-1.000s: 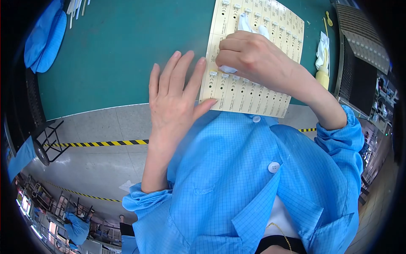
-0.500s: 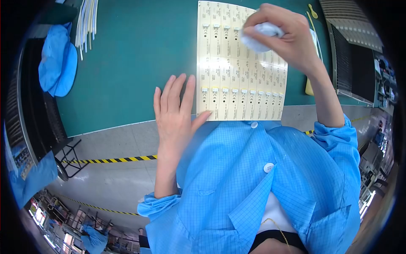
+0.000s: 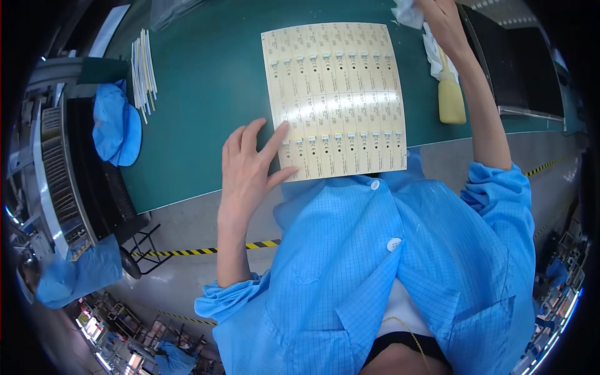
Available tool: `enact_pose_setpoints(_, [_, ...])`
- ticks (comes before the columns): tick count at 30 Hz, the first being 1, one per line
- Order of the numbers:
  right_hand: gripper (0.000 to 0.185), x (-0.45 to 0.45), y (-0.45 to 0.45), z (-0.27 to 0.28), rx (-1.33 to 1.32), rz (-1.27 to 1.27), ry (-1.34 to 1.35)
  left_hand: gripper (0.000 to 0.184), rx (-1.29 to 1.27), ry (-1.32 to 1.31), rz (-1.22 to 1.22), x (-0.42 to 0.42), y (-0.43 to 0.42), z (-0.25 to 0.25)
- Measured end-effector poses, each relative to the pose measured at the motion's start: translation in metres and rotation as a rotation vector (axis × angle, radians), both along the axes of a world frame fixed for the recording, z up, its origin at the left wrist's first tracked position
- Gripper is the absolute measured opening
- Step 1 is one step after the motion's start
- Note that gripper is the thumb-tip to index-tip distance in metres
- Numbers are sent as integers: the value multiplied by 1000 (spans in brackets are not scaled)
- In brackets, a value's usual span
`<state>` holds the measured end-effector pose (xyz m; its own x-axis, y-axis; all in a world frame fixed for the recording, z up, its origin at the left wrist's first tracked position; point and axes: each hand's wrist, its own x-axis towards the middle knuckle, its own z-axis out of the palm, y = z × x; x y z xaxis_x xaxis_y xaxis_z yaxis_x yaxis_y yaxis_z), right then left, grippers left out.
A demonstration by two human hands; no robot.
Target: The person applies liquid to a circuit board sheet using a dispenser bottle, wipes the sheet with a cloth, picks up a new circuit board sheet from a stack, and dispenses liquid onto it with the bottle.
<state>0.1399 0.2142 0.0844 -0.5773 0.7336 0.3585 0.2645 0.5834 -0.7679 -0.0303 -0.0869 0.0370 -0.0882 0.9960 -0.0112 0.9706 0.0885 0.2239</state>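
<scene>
A cream panel of printed circuit boards (image 3: 337, 119), with rows of small white parts and printed marks, lies on the green bench and reaches over its near edge. My left hand (image 3: 247, 159) is at the panel's lower left edge, fingers spread, index finger and thumb touching it. Beyond the panel's top right corner is my right hand (image 3: 442, 25), partly cut off by the frame. Its bent fingers hold a crumpled white wipe (image 3: 407, 14). Below that hand stands a pale yellow squeeze bottle (image 3: 451, 103), with another white wipe (image 3: 432, 55) beside its spout.
Thin pale strips (image 3: 144, 75) lie at the bench's left. A blue cap (image 3: 115, 125) is by a black rack (image 3: 81, 187) on the left side. Another dark rack (image 3: 512, 62) borders the bench on the right. Yellow-black tape (image 3: 206, 251) marks the floor.
My right hand has moved from over the panel to the upper right with the wipe. My left index finger now rests on the panel's edge. The view has shifted, and the bottle shows more fully.
</scene>
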Motion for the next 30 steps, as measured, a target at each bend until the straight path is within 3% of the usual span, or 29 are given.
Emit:
enact_pose_setpoints(2, [25,-6,11,-11,-240,-4,272,68,-3,7,17,3,-1,-1])
enact_pose_setpoints(6, [18,-12,31,-22,-13,-19,456,72,18,23,25,6,-2,-4])
enact_pose_setpoints(12, [35,-15,39,-20,-154,-395,298,73,95,-23,51,10,-7,-14])
enact_pose_setpoints(15, [48,-13,27,-6,-306,-398,149,72,114,-44,64,10,-11,-18])
enact_pose_setpoints(18, [59,-16,54,-35,-120,-72,248,70,138,-75,68,12,-12,-17])
enact_pose_setpoints(19, [61,-8,48,-20,-383,-34,80,69,128,-79,87,13,-12,-16])
enact_pose_setpoints(22, [64,4,56,-26,-414,-190,135,65,159,-81,121,22,-12,-16])
enact_pose_setpoints(23, [64,11,51,-17,-485,-217,244,62,178,-66,130,26,-14,-15])
enact_pose_setpoints(24, [64,16,74,-42,-496,-179,381,60,192,-53,141,31,-18,-15])
enact_pose_setpoints(26, [18,29,55,-18,-346,-274,663,49,291,-181,254,43,-26,-16])
enact_pose_setpoints(28, [24,60,27,2,-144,-284,463,30,349,-247,381,52,-42,-16])
enact_pose_setpoints(30, [22,84,-16,16,-211,-299,420,20,284,-360,570,61,-60,-19])
